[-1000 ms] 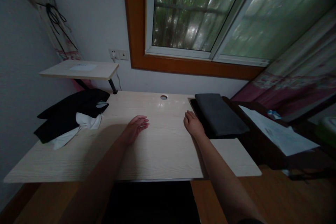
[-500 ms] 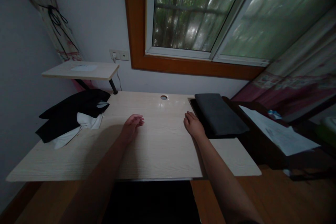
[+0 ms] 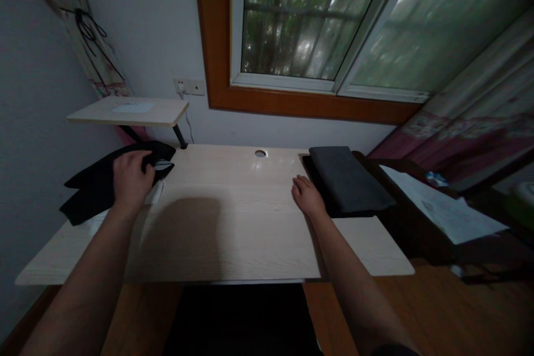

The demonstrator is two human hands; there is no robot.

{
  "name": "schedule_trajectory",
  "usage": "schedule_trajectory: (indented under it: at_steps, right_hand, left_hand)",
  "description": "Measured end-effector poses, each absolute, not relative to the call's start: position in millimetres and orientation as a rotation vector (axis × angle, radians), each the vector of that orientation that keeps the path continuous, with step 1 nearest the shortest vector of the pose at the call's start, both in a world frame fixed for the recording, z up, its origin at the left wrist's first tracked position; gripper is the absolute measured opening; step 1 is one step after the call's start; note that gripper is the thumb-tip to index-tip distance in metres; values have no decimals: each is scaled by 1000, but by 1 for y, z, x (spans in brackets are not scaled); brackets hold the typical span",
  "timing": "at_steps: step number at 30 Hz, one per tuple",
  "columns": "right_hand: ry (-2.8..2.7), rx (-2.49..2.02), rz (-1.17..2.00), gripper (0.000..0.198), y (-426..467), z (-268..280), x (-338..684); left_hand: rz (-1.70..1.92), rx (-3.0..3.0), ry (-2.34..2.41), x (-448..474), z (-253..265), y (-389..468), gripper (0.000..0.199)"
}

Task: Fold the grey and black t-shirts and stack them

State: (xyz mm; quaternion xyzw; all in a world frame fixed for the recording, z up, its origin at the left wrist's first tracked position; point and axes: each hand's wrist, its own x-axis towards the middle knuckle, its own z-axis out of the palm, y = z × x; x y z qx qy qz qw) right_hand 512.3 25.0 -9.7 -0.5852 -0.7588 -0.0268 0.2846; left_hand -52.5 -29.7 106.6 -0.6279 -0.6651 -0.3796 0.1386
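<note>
On the left of the desk (image 3: 250, 233) lies a folded heap of black cloth (image 3: 87, 200), with a white cloth (image 3: 156, 192) partly showing beneath it. My left hand (image 3: 131, 178) is over the heap, thumb and fingers bent round a fold of the black cloth; the hand covers much of the white cloth. My right hand (image 3: 308, 197) rests flat on the desk, its fingers stretched out and holding nothing. Just right of it lies a dark grey folder-like case (image 3: 350, 178) on a flat black item.
A small raised shelf (image 3: 162, 114) with a paper (image 3: 133, 107) stands at the back left. A cable hole (image 3: 261, 153) is near the back edge. To the right, a dark side table carries a large white sheet (image 3: 442, 206). A window (image 3: 300, 28) is behind.
My left hand has moved left from the middle of the desk onto the black cloth and closed on it. My right hand has stayed in place.
</note>
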Motion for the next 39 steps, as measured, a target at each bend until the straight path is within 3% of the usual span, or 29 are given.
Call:
schedule_trajectory:
  at_steps: [5,8,12,21,29,33,36,39]
  right_hand:
    - [-2039,-1562,-77,45,26,-10,514]
    - [-2044,-1564,-88,44,26,-9,514]
    - [-2039,-1574,-80,43,25,-8,513]
    - [-2012,-1575,-50,41,25,-8,512]
    - [-2009,-1556,-58,40,24,-6,512]
    - [-2012,-1538,-63,38,25,-8,513]
    - [-2014,-1528,-78,37,24,-9,513]
    - [-2020,-1505,-81,34,22,-7,512]
  left_hand:
    - [-680,-1617,-2217,-107,112,-26,48]
    - [-572,-1590,-2371,-120,105,-24,43]
    - [-617,-1561,-2305,-115,101,-23,33]
    - [-818,-1708,-2136,-61,106,-24,39]
    - [-1421,-2091,-1997,31,91,-16,33]
    - [-2077,-2272,-2155,78,87,-20,35]
    - [-2757,-2041,-2222,102,91,-25,43]
    - [-2990,-1901,-2176,111,95,-26,45]
